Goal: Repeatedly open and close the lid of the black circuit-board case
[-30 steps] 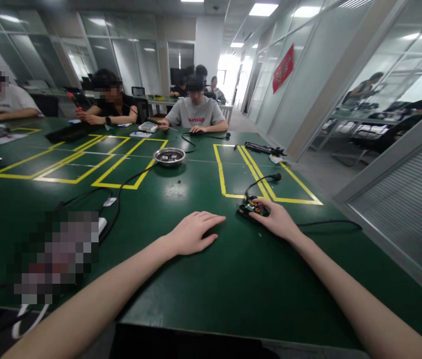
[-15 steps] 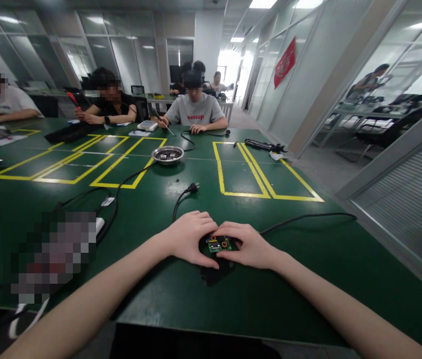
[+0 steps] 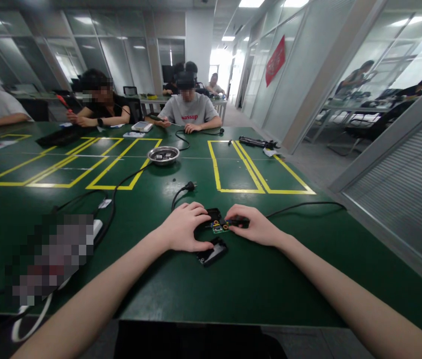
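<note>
Circuit board [image 3: 219, 228] sits exposed, lightly pinched at its ends by left hand [image 3: 181, 228] and right hand [image 3: 258, 228], 1 black cover half [image 3: 212, 251] already off, lying just near of it.

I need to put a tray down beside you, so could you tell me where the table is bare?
Bare green lies inside the yellow taped rectangle beyond the plug, and from the black case half to the near edge of the table. Crowded: cables left of the left hand, and the circuit board by the right hand.
</note>
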Motion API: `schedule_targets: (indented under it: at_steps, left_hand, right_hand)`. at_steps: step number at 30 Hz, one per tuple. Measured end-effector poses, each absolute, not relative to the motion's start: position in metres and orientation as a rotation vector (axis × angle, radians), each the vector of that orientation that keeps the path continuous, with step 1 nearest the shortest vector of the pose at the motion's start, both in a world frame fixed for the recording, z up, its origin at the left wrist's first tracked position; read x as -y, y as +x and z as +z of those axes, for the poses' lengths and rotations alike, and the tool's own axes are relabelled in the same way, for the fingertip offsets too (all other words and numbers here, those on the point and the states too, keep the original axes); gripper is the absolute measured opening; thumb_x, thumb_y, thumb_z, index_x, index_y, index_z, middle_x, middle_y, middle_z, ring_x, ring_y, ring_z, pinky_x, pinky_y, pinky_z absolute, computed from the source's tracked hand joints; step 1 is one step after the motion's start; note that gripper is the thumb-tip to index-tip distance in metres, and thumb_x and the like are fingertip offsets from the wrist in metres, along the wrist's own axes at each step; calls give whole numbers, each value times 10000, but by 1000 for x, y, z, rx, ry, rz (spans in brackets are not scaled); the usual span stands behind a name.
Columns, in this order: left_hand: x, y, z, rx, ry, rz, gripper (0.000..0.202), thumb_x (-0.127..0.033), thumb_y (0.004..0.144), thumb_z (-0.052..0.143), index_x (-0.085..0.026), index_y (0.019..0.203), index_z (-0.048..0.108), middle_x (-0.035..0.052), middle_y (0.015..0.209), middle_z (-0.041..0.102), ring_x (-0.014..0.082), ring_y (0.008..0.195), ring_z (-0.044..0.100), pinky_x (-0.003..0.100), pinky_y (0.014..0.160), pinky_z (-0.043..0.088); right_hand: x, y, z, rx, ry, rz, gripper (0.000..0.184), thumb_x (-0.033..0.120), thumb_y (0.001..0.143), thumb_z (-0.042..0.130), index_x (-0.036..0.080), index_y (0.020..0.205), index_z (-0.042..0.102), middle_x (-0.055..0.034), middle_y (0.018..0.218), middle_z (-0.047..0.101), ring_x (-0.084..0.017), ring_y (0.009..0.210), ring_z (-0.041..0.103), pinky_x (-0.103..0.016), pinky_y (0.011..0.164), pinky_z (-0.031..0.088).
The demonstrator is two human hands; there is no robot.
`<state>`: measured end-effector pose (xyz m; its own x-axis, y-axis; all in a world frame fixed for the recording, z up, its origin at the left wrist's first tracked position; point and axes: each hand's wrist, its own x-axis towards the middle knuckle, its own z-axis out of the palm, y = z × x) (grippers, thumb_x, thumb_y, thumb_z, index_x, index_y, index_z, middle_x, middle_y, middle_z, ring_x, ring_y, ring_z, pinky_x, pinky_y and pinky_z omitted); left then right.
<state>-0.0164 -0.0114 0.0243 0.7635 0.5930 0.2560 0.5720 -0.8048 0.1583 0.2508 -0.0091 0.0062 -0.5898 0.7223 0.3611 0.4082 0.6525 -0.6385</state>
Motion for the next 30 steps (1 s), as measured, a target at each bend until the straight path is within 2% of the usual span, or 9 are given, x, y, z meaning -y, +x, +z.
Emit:
schedule_targets:
  at_steps: [4,9,14,17,20,23,26,30]
  left_hand:
    - [9,-16,21,-1078,2857,471,796,-626,770,775,-181,1409,613,141,1324,701,332,1245,628,468,1056,508]
    - [1,-18,13,-1034,2808,537,585,-623,804,761,-209,1218,739,108,1293,737,313,1267,644,437,1076,523]
    - [-4,-21,10,-884,2809,567,488,-550,824,781,-200,1164,758,103,1239,763,311,1263,654,453,1078,521]
    - [-5,-22,11,-818,2846,613,399,-537,860,761,-213,1091,774,86,1165,785,293,1219,670,440,1058,522]
    - [-6,-23,12,-823,2886,728,396,-553,866,756,-195,1036,768,102,1111,783,278,1125,686,414,990,534]
    - [-6,-24,17,-876,2881,779,381,-559,899,711,-180,922,741,90,967,759,240,944,683,346,832,531]
    - [-3,-28,22,-913,2806,727,303,-439,935,650,-175,789,678,42,798,685,167,726,625,268,654,449]
    - [-1,-31,22,-881,2706,607,181,-303,823,674,-180,703,618,-8,704,621,119,600,549,236,569,367]
  right_hand:
    - [8,246,0,2175,-955,708,57,241,871,725,205,913,741,-39,874,740,-187,790,695,-313,745,582]
    - [9,223,-9,2152,-949,626,83,204,871,730,213,945,765,-50,940,763,-199,852,712,-349,816,592]
    - [11,220,-6,2218,-829,553,180,143,892,680,242,994,790,-85,1089,735,-244,1055,661,-462,957,553]
    - [15,226,-1,2287,-775,559,231,162,901,678,264,1079,786,-93,1224,695,-267,1165,607,-517,1027,506]
    - [17,230,1,2363,-766,575,328,228,866,753,262,1192,754,-101,1290,670,-283,1197,567,-529,1049,488]
    - [18,230,1,2371,-795,554,371,258,842,783,260,1211,739,-102,1279,671,-289,1181,542,-530,1037,492]
    - [19,227,1,2355,-783,537,405,208,827,756,238,1229,713,-114,1268,656,-294,1192,524,-529,1042,489]
    - [23,222,3,2375,-747,574,502,117,779,680,221,1270,664,-117,1244,646,-292,1175,525,-525,1048,490]
